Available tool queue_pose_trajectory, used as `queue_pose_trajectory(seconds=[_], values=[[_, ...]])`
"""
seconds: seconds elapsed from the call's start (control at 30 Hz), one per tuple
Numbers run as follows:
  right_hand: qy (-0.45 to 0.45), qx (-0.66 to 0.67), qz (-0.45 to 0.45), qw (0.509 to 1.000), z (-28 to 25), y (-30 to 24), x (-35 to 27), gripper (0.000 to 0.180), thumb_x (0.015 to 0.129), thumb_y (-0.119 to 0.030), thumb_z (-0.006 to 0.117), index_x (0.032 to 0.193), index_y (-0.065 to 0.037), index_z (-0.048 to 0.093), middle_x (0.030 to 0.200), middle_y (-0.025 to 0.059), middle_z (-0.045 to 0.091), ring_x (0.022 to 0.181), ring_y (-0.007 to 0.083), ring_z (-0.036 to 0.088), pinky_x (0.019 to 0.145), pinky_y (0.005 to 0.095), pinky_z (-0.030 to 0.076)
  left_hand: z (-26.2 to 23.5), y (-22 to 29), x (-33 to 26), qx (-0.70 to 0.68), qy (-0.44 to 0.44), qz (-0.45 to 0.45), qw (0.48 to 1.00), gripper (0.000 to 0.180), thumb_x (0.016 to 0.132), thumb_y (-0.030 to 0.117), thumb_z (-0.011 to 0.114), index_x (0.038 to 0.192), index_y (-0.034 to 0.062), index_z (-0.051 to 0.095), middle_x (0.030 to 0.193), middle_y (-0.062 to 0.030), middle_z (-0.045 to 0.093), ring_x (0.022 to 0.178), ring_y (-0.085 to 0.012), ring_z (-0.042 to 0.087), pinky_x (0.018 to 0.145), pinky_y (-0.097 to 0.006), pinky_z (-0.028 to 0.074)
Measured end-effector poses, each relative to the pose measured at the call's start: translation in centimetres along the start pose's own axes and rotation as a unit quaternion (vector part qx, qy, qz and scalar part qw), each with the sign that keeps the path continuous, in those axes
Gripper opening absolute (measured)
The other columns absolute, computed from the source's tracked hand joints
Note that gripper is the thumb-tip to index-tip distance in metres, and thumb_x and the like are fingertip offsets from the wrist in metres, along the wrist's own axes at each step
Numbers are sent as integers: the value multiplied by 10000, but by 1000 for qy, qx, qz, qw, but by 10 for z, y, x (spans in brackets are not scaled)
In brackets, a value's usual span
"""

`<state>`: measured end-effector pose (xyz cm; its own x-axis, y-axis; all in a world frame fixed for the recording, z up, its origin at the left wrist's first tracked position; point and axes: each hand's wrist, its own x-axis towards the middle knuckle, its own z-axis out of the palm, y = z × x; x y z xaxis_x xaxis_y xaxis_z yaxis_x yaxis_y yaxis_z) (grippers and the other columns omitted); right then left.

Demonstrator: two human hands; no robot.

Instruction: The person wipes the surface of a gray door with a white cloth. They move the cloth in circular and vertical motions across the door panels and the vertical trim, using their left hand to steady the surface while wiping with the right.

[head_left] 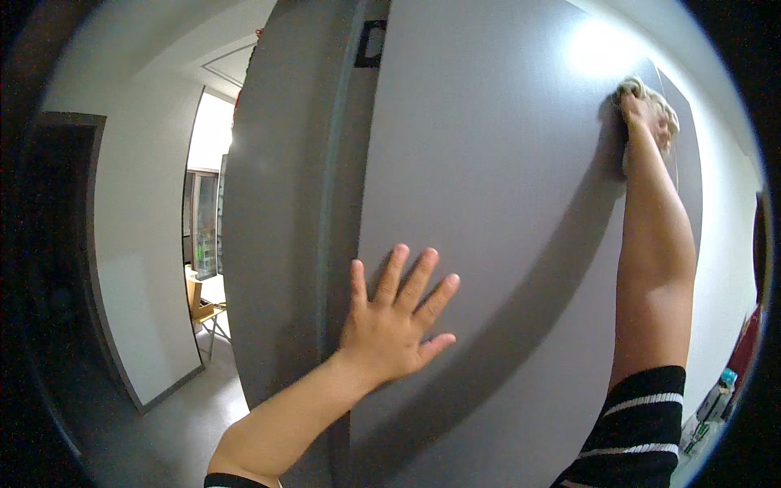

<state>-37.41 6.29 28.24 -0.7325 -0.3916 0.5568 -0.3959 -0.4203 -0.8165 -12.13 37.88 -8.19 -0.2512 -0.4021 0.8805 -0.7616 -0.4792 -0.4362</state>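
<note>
A tall, smooth grey door panel (488, 163) fills the middle of the view. My left hand (390, 325) is spread against it near its left edge, fingers apart and holding nothing. High up by the panel's right side, my right hand (644, 118) grips a pale, crumpled cloth (669, 112) and presses it to the surface. Part of the cloth hangs below the hand, behind the wrist. My right arm is stretched upward and throws a long curved shadow across the panel.
Left of the panel runs a recessed grey strip with a black square fitting (370, 44). Farther left are a white wall (146, 244), a dark doorway (61, 268) and a bright room with a folding chair (210, 313). Assorted items (716, 398) stand at the lower right.
</note>
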Motion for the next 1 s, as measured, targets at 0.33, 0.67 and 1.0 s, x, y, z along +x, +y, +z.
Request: queue_pose_trajectory(seconds=[0.33,0.67,1.0], values=[[-81,93,-629,768,-78,-191,-210,570,886,-420,515,1425,-264,417,1478,80,319,1378,315,244,1063,612,318,28,11,22,-35,-17,0,999,728,832,639,529,1447,282,374,1537,-124,269,1392,-402,243,995,-729,204],[-47,266,-759,593,-65,-69,-330,479,699,-326,692,1169,-236,669,1402,43,453,1337,308,338,1067,613,248,49,4,-27,-84,-22,-36,996,738,843,566,574,1456,215,358,1541,-148,245,1405,-418,207,1040,-719,157],[-289,300,-868,270,-98,106,-474,271,677,-350,678,891,-197,743,1126,26,561,1213,262,441,1054,691,222,41,49,-186,-145,34,125,981,339,811,325,639,1139,239,644,1234,-11,549,1208,-254,438,1126,-567,189]])
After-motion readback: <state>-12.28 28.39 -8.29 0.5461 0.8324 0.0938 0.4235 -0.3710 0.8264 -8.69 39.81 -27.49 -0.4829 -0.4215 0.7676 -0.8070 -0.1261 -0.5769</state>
